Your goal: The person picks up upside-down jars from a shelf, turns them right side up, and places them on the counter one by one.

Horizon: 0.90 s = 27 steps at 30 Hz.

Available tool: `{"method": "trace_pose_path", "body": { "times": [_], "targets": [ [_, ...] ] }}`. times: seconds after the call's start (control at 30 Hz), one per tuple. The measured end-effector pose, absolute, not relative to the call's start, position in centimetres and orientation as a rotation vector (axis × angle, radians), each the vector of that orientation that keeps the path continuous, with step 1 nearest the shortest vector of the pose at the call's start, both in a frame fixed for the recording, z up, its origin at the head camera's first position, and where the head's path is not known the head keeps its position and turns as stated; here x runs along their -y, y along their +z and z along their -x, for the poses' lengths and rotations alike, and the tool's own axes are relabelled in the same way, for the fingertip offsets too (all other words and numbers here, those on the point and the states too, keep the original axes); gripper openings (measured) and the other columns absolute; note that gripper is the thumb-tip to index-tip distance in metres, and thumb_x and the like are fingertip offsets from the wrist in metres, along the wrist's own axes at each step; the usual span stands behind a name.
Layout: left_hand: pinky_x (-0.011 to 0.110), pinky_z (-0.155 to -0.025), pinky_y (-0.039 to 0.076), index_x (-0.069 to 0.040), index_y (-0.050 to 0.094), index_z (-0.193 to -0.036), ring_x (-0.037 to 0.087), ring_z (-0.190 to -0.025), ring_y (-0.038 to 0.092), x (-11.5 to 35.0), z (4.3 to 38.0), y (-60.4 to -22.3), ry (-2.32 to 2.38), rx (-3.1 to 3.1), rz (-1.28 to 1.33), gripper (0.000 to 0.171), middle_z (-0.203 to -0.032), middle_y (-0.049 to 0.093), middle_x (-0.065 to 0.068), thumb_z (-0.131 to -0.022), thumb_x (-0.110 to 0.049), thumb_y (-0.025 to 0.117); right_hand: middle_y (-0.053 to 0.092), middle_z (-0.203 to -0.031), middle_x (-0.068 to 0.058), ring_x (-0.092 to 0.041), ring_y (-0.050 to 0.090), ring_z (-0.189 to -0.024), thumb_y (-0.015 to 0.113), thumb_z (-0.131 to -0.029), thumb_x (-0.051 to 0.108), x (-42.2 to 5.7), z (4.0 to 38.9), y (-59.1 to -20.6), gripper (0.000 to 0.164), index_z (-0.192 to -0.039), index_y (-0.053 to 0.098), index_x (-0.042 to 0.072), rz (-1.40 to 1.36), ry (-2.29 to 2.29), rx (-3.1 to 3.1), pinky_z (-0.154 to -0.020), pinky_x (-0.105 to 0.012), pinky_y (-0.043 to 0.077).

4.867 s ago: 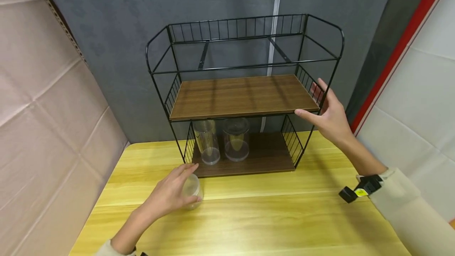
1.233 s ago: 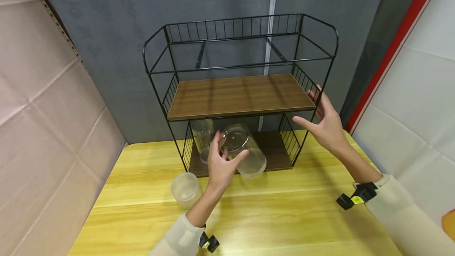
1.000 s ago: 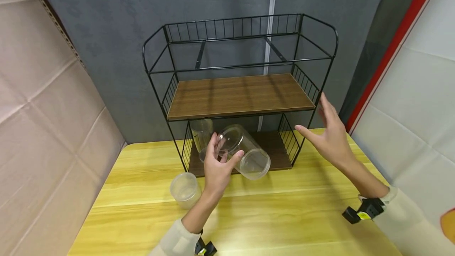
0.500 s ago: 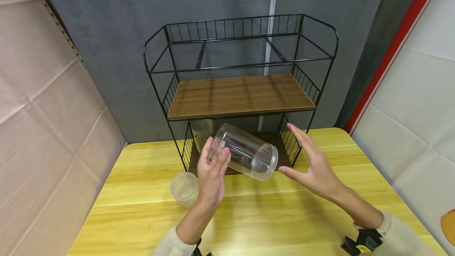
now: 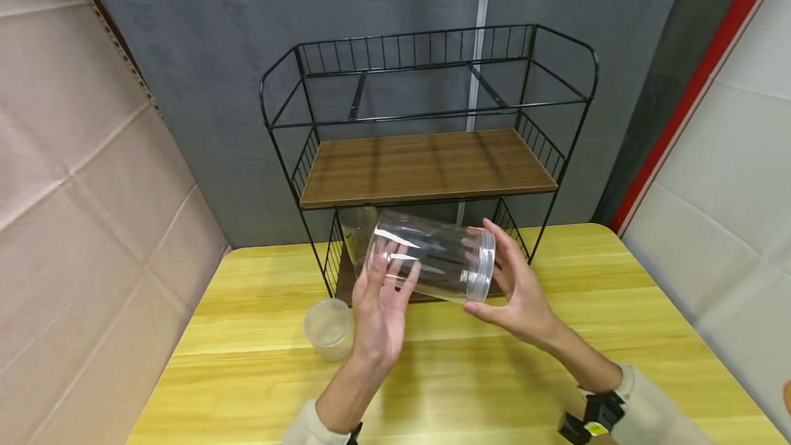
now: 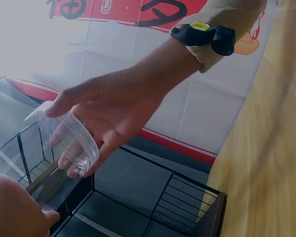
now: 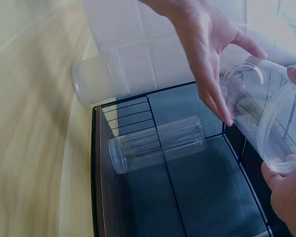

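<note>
A large clear jar [image 5: 426, 253] is held sideways in front of the rack's lower shelf, its rim end to the right. My left hand [image 5: 378, 318] holds the base end, thumb in front and fingers spread along the wall. At the rim, my right hand [image 5: 522, 301] grips with the thumb below and fingers behind; the left wrist view shows those fingers through the clear rim [image 6: 81, 143]. Whether a lid covers that end, I cannot tell. A narrower clear jar [image 7: 158, 144] stands on the lower shelf, partly hidden in the head view.
A short translucent tub [image 5: 329, 332] stands on the wooden table [image 5: 247, 376], left of my left forearm. The black wire rack [image 5: 432, 114] with its brown middle shelf [image 5: 426, 167] stands behind my hands. A grey backdrop [image 5: 216, 88] rises behind it, with pale panels at both sides.
The large jar came off the lower shelf in my left hand and turned onto its side. My right hand left the rack's right side and took hold of the rim. The tub stays on the table.
</note>
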State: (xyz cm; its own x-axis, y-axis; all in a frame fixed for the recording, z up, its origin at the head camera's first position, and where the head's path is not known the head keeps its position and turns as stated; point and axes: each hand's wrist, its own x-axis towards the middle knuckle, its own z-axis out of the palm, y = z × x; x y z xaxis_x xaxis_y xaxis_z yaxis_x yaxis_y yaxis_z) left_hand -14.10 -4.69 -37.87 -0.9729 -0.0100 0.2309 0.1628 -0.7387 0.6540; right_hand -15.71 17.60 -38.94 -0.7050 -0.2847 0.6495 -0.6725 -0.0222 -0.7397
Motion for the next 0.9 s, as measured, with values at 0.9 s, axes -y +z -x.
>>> {"method": "trace_pose_path", "body": {
  "times": [0.9],
  "targets": [
    [0.026, -0.125, 0.033, -0.005, 0.016, -0.168, 0.028, -0.157, 0.031, 12.5, 15.1, -37.6, -2.181, 1.634, 0.41, 0.075, -0.167, 0.031, 0.016, -0.105, -0.005, 0.055, 0.043, -0.158, -0.019, -0.005, 0.046, -0.132, 0.092, -0.069, -0.008, -24.4, 15.8, -36.6, 0.118, -0.167, 0.03, 0.009, -0.936, 1.28, 2.301, -0.111, -0.01, 0.041]
  ]
}}
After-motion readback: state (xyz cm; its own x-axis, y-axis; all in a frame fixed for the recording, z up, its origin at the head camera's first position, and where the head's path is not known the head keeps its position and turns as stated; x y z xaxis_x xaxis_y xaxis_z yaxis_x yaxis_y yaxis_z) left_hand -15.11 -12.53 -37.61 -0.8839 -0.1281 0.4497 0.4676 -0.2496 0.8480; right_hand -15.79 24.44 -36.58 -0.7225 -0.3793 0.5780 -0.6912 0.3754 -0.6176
